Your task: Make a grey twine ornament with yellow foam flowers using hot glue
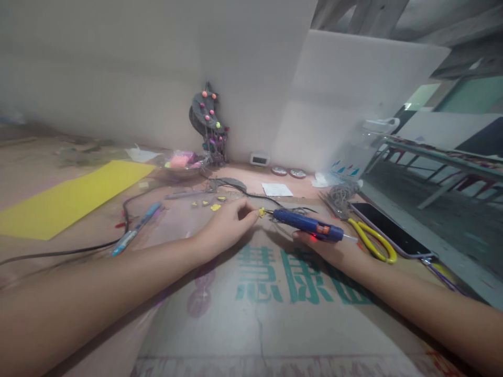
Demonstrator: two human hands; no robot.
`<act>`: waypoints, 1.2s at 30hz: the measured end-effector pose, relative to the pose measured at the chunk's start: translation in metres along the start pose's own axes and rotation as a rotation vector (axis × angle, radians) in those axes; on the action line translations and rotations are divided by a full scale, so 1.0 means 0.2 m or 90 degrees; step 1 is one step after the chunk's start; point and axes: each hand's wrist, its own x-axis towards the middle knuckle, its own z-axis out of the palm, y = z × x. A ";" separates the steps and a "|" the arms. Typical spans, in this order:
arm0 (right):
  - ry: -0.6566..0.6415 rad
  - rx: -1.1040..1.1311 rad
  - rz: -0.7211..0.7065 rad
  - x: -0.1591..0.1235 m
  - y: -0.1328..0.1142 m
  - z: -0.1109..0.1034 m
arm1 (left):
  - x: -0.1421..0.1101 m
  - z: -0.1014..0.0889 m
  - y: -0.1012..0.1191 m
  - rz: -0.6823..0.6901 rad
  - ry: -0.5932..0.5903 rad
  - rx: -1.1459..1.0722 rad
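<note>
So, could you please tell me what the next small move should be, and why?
Perhaps squeeze the blue plastic glue gun gently over the small yellow piece: the left hand holds that piece, and the right hand has the gun's nozzle beside it.

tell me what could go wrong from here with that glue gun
The left hand pinches a small yellow piece right by the glue gun's tip; if hot, it might burn those fingertips.

The piece is tiny, so excess glue could spread onto the fingers.

The phone lies near the table's edge, so the right arm might knock it off.
</note>
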 end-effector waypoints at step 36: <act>-0.050 0.058 -0.033 -0.01 -0.04 -0.02 | 0.00 0.01 0.00 0.013 -0.008 0.013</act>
